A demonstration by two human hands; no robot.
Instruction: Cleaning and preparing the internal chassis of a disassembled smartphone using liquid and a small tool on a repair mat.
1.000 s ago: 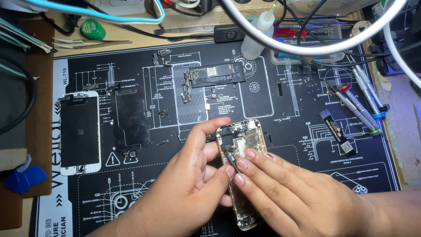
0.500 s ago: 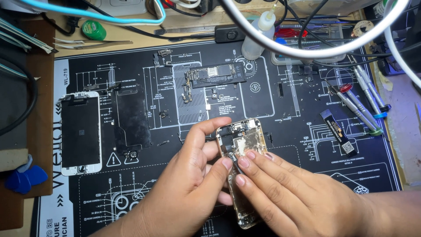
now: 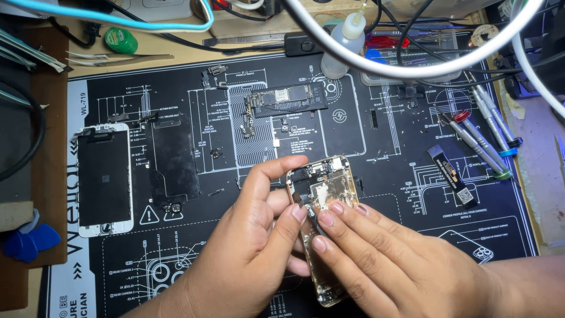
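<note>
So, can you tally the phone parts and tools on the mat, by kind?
Gold phone housing under left hand and right hand: 1
White screen: 1
Logic board: 1
Black shield plate: 1
Screwdrivers: about 3
Total: about 7

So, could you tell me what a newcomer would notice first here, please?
Both hands meet at centre: the left hand and right hand grip an opened gold phone shell on the black mat. A white screen lies at the left edge, and a circuit board lies above the hands.

Opened gold phone housing (image 3: pixel 325 203), insides exposed, lying lengthwise on the black mat, lower centre
</note>
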